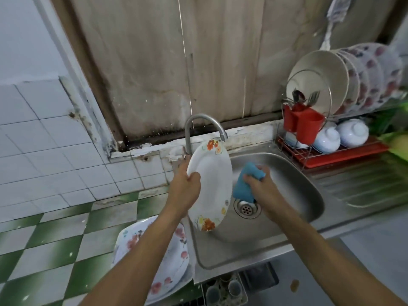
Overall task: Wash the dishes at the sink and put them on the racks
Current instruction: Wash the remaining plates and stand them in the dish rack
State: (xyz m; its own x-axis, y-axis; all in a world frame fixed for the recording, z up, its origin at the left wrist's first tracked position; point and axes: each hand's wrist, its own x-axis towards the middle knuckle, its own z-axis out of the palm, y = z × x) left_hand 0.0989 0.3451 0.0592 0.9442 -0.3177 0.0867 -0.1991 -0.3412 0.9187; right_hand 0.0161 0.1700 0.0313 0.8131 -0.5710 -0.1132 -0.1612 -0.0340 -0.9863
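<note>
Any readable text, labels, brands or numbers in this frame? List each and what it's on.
None readable in this frame.
On the flowered plate in the left hand: flower print only, no lettering.
On the blue sponge in the right hand: no label showing.
On the red cutlery holder and the racked plates: no markings showing.

The desk at the left is tiled in green and white checks, and a stack of flowered plates lies on it just beside the steel sink. The sink's basin is set into a steel top, with a round drain in its floor and a curved tap rising at its back edge. To the right, the ribbed drainboard carries a red tray. On that tray stands a wire rack, with white bowls turned upside down.
</note>
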